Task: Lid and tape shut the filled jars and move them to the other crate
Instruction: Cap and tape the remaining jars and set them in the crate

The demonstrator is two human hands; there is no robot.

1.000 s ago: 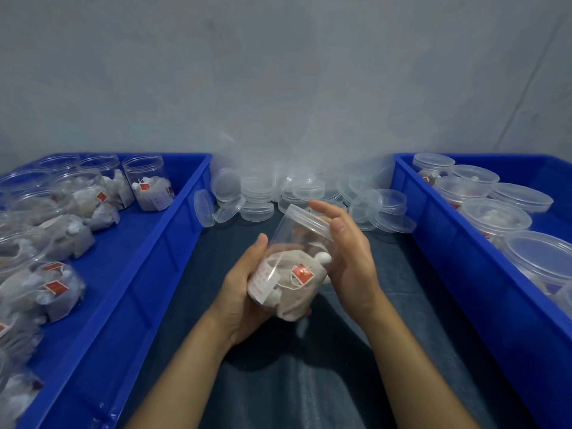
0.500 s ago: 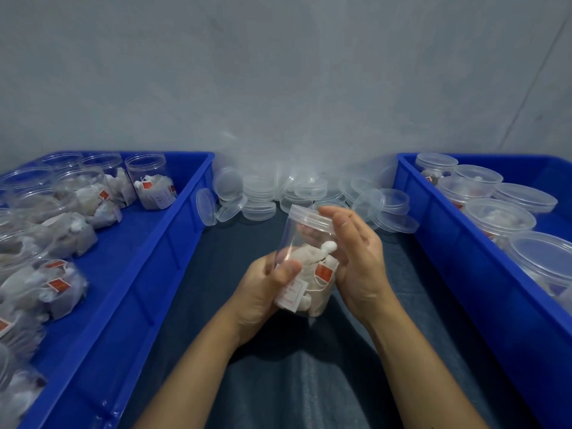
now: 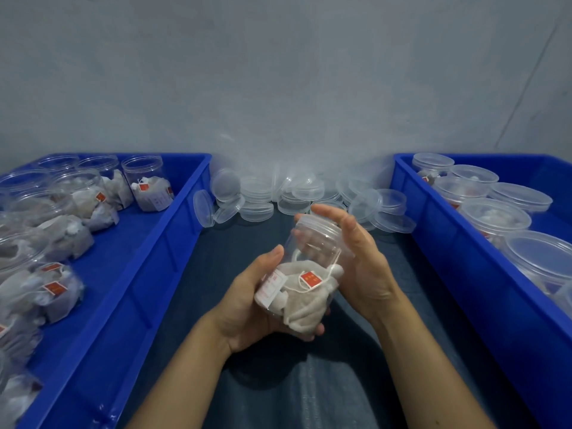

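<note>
A clear plastic jar (image 3: 305,274) filled with white tea bags and a red tag is tilted in mid-air between the two crates. My left hand (image 3: 247,308) grips its lower body from below and the left. My right hand (image 3: 356,258) curls over the clear lid (image 3: 320,226) on the jar's mouth and along its right side. The left blue crate (image 3: 148,274) holds several open filled jars. The right blue crate (image 3: 448,243) holds several lidded jars.
A heap of loose clear lids (image 3: 294,193) lies against the grey wall between the crates. A dark blue-grey cloth (image 3: 309,382) covers the table under my arms. No tape is in view.
The jar has turned in my hands: its tag now faces me and the base has swung lower. My right hand has shifted round the lid; my left hand has slid under the jar.
</note>
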